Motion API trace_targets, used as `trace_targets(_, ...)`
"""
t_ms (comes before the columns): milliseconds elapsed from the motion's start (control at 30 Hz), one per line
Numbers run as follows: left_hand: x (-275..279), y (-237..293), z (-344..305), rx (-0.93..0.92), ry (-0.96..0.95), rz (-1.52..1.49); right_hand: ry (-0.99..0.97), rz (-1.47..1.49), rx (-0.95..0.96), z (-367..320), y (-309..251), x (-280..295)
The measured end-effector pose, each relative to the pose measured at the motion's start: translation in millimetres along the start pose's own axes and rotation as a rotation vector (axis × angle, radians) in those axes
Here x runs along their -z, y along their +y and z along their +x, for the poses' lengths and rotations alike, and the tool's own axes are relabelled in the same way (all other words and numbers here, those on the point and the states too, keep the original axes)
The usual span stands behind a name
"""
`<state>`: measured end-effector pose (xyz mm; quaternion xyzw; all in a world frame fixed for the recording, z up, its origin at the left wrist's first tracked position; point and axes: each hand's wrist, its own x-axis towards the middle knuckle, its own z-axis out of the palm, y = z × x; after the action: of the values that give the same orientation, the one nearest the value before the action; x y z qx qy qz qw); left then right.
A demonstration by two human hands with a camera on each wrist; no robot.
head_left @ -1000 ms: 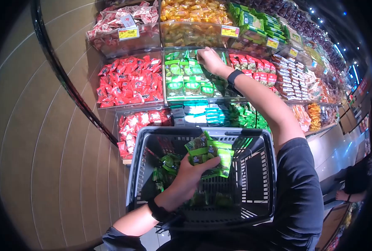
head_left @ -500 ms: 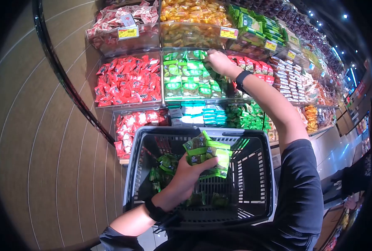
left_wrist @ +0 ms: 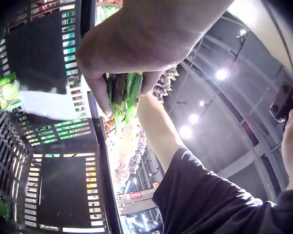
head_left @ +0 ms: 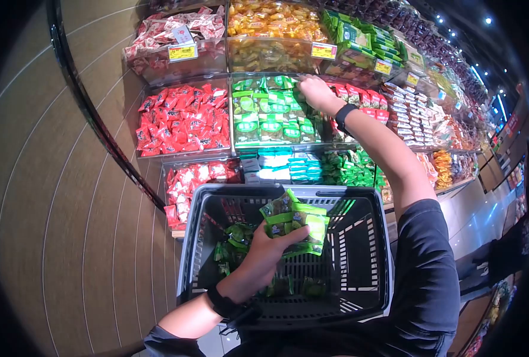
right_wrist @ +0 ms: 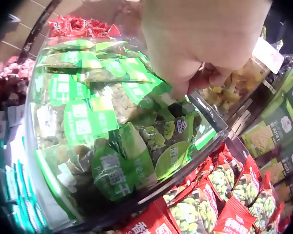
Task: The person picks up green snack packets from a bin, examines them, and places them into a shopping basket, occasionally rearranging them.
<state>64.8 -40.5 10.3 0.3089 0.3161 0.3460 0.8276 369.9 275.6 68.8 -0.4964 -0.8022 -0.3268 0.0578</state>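
My left hand (head_left: 267, 247) grips several green raisin packets (head_left: 312, 226) above the grey shopping basket (head_left: 385, 250), the thumb across their front. In the left wrist view, the packets (left_wrist: 124, 97) show edge-on between thumb and fingers. My right hand (head_left: 318, 95) reaches into the clear bin of green raisin packets (head_left: 270, 125), at its back right corner. The right wrist view has this hand (right_wrist: 195, 53) over the top packets (right_wrist: 122, 102), fingers bent down close to the bin's rim; I cannot tell whether they pinch a packet.
More green packets (head_left: 238, 235) lie in the basket. Red packets (head_left: 184, 116) fill the bin to the left; red bean-snack packets (right_wrist: 234, 175) sit to the right. Yellow sweets (head_left: 276, 21) are behind, teal packets (head_left: 291, 163) in front. A dark rail (head_left: 107, 143) runs along the left.
My right hand has moved right across the green packets towards the bin's back right corner. The left hand keeps its hold on the packets over the basket.
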Motion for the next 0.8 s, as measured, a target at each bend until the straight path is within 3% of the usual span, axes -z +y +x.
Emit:
trace_targets(133,-1,1,-1,-0.009,-0.005,-0.015,-0.064,0.023,-0.028,0,-5,-1)
trace_targets(200,-1,2,-1,-0.013,0.003,-0.011,0.007,0.095,-0.055,-1,-4,0)
trace_targets(300,0,5,-1,-0.005,-0.007,-0.055,0.134,0.279,-0.173,-10,-19,53)
trace_targets(367,1,5,0,-0.038,-0.013,-0.089,0.19,0.485,-0.146,-25,-25,79)
trace_targets(433,-1,8,-1,-0.054,0.0,-0.097,-0.085,1.002,-0.197,-55,-49,127)
trace_targets(500,0,5,-3,-0.103,-0.015,-0.107,-0.455,1.25,-0.311,-93,-87,192)
trace_targets(567,0,-1,-7,-0.084,0.005,-0.112,-0.638,1.337,-0.394,-129,-122,236)
trace_targets(667,0,-1,-3,-0.185,-0.028,-0.024,-0.524,1.325,-0.21,-181,-149,223)
trace_targets(800,1,-5,-5,-0.164,-0.069,-0.017,-0.514,1.552,-0.481,-197,-166,223)
